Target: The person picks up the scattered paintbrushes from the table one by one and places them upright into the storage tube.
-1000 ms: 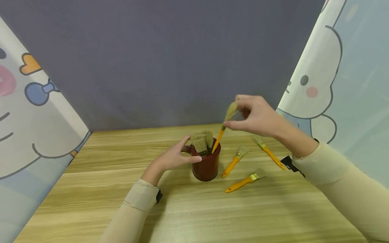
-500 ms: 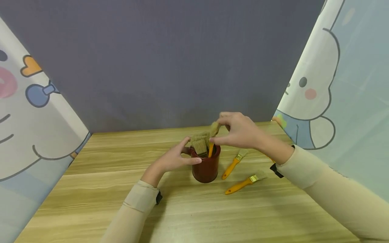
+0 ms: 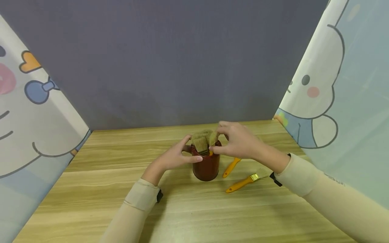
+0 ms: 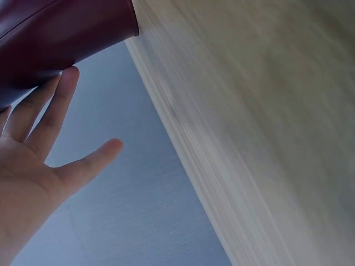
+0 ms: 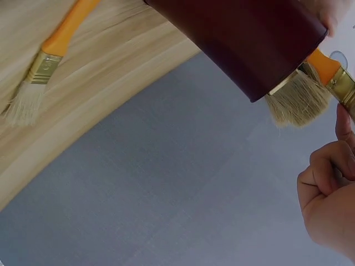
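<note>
A dark red cup point(image 3: 206, 167) stands upright near the middle of the wooden tabletop point(image 3: 188, 209), packed with paintbrushes point(image 3: 204, 141) whose pale bristles stick up above its rim. The right hand point(image 3: 240, 141) is at the top of the cup, thumb and forefinger pinching an orange-handled brush point(image 5: 333, 75) by its brass band just above the rim, the other fingers curled; the handle of that brush is down inside the cup. The left hand point(image 3: 174, 157) rests against the cup's left side, its fingers point(image 4: 41, 113) straight and loosely spread, the fingertips touching the wall and the thumb reaching toward the rim. Just right of the cup two more orange-handled brushes lie flat on the tabletop: one point(image 3: 231, 167) partly hidden under the right wrist, the other point(image 3: 243, 182) nearer the person, bristles pointing right. Both arms wear cream sleeves point(image 3: 138, 202). A grey backdrop point(image 3: 170, 60) rises behind the tabletop, with cartoon-printed curtains point(image 3: 334, 84) on either side.
</note>
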Motion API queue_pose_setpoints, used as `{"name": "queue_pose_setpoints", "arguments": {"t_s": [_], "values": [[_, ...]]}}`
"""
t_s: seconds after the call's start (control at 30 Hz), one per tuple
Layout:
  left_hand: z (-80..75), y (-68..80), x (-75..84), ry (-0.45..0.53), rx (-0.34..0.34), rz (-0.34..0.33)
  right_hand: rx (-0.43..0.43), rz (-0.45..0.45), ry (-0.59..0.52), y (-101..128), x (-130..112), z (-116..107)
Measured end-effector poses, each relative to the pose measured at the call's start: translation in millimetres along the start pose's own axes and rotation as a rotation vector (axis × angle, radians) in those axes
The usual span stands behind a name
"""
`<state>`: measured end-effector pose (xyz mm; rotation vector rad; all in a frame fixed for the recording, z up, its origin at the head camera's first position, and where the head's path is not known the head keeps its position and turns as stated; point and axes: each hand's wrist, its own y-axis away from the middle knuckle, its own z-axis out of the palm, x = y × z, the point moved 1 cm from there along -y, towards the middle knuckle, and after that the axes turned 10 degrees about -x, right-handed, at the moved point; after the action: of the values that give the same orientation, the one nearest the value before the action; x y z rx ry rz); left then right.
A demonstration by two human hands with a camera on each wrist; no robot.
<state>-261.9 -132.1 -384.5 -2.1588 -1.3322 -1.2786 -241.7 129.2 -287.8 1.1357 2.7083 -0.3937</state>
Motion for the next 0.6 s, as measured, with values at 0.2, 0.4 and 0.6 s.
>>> {"name": "queue_pose_setpoints", "arguments": {"t_s": [0.2,0.4,0.6], "values": [[-2.5,-0.3,2.7,-0.008,0.001,0.006,0.020,-0.010,0.037,4.3,-0.4,2.8],[-2.1,1.1,1.9,0.008,0.004,0.024,0.012,-0.016,0.077,-1.7,-1.6,13.8],[0.0,1.4,1.9,0.004,-0.006,0.016,-0.028,-0.015,0.111,-4.1,-3.4,28.0]]}}
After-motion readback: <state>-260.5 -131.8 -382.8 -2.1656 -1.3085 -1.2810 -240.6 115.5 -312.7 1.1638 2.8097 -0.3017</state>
